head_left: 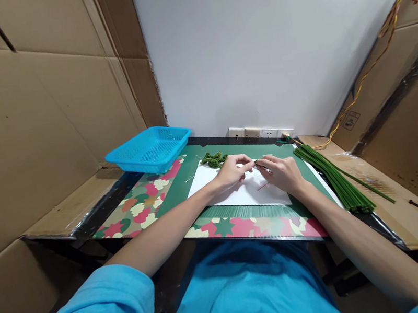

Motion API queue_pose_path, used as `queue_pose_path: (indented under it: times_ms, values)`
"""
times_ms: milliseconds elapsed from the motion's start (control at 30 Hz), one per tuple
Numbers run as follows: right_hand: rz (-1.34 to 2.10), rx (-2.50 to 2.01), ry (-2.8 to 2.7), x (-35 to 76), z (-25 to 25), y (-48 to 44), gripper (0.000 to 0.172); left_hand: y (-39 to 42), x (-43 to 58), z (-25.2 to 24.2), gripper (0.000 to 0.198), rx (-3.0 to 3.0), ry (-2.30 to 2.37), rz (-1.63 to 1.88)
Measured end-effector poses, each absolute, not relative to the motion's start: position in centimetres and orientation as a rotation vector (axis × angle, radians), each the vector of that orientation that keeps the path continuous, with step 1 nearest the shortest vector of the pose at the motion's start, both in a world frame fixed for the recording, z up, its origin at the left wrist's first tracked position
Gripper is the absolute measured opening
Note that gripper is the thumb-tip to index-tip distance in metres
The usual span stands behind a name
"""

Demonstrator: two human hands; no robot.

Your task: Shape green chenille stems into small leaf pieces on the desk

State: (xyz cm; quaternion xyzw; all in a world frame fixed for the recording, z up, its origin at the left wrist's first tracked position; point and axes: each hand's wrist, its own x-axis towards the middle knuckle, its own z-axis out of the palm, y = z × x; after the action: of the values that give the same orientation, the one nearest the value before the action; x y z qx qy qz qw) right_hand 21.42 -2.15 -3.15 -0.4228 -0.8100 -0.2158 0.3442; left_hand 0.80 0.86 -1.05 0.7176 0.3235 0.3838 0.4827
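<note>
Over a white sheet (214, 190) on the green mat, my left hand (234, 170) and my right hand (279, 169) meet nearly fingertip to fingertip. Both are closed in a pinch around a small dark green piece (256, 162), which shows between them and is mostly hidden by the fingers. Just beyond my left hand lies a little pile of curled green pieces (214, 160). A thin red line (263, 186) shows on the sheet beside my right hand. To the right rests a bundle of long green fuzzy stems (335, 179).
A blue perforated basket (150, 150) stands at the back left. Cardboard walls (38, 109) rise on both sides. Wall sockets (253, 132) line the back edge, with a twisted yellow cable (363, 80) at right. A small black object (415, 204) lies on the right cardboard.
</note>
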Motion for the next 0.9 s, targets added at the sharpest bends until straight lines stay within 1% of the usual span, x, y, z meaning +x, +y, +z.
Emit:
queue_pose_path:
  times_ms: [267,900]
  values:
    - [-0.516,-1.045,-2.032,21.5,-3.6,-1.8,0.021,0.9,0.9,-0.9,0.033,1.697,0.783,0.942]
    - [-0.380,-1.021,-1.905,20.4,-2.9,-2.8,0.020,1.0,1.1,-1.1,0.036,1.697,0.698,1.105]
